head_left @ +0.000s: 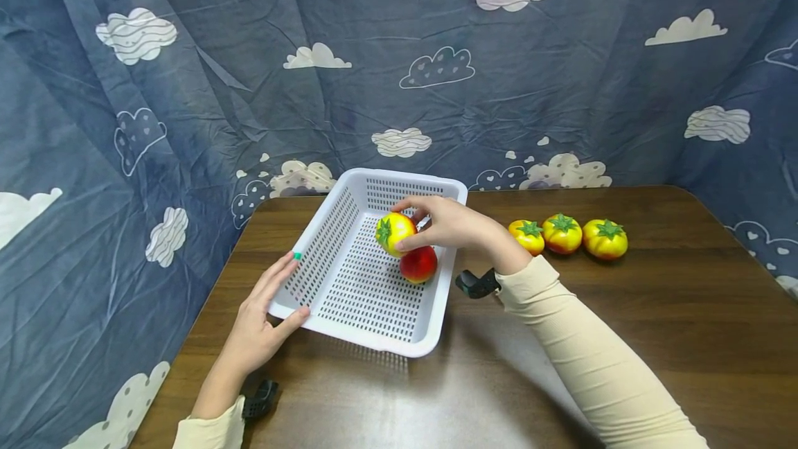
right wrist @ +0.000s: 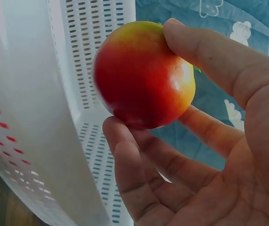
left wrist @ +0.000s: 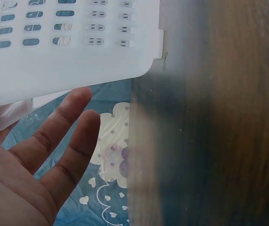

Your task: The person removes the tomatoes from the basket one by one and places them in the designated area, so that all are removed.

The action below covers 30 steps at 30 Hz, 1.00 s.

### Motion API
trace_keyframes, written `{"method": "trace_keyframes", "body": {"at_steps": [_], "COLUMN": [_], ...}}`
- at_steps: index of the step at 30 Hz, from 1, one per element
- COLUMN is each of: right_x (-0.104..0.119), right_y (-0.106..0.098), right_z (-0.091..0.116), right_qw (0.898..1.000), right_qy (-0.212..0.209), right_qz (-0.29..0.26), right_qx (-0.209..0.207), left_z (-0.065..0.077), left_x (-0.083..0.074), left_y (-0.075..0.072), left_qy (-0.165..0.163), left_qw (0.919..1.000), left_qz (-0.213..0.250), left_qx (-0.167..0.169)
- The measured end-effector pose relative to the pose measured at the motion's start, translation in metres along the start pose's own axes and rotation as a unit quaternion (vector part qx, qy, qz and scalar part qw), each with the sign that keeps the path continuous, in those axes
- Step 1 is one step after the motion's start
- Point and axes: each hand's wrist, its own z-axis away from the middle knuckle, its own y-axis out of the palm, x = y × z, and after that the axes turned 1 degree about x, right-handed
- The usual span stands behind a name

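Note:
My right hand (head_left: 445,222) pinches a yellow-and-red tomato (head_left: 394,233) with a green leafy top, held over the basket's right half. In the right wrist view, the tomato's (right wrist: 141,77) smooth red underside shows between thumb and fingertips. Below it, a red round fruit (head_left: 418,265) sits inside the white perforated basket (head_left: 349,321) by the right wall. At the basket's near-left corner my left hand (head_left: 258,328) touches the rim, thumb and fingers spread. The left wrist view shows two fairly straight fingers (left wrist: 73,136) just outside the basket wall (left wrist: 78,66).
Three more yellow-and-red tomatoes (head_left: 563,233) stand in a row on the wooden table (head_left: 673,310), right of the basket. A blue cloth (head_left: 374,33) with cloud prints hangs behind the table. A black camera mount (head_left: 479,284) is on the right wrist.

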Motion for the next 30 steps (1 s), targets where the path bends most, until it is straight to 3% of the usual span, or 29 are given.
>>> {"method": "trace_keyframes", "body": {"at_steps": [10, 22, 30], "right_x": [-0.007, -0.016, -0.025], "right_y": [-0.005, -0.013, -0.014], "right_z": [0.009, 0.031, 0.047], "right_qw": [1.000, 0.998, 0.997], "right_qy": [0.008, 0.049, 0.036], "right_qz": [-0.007, -0.036, -0.047], "right_qx": [0.001, -0.017, -0.057], "left_z": [-0.001, 0.000, 0.000], "left_x": [0.000, 0.000, 0.001], "left_y": [-0.001, -0.001, 0.000], "left_qy": [-0.002, -0.002, 0.001], "left_qw": [1.0000, 1.0000, 1.0000], "left_qz": [0.002, 0.004, 0.007], "left_qx": [0.000, -0.002, 0.000]}}
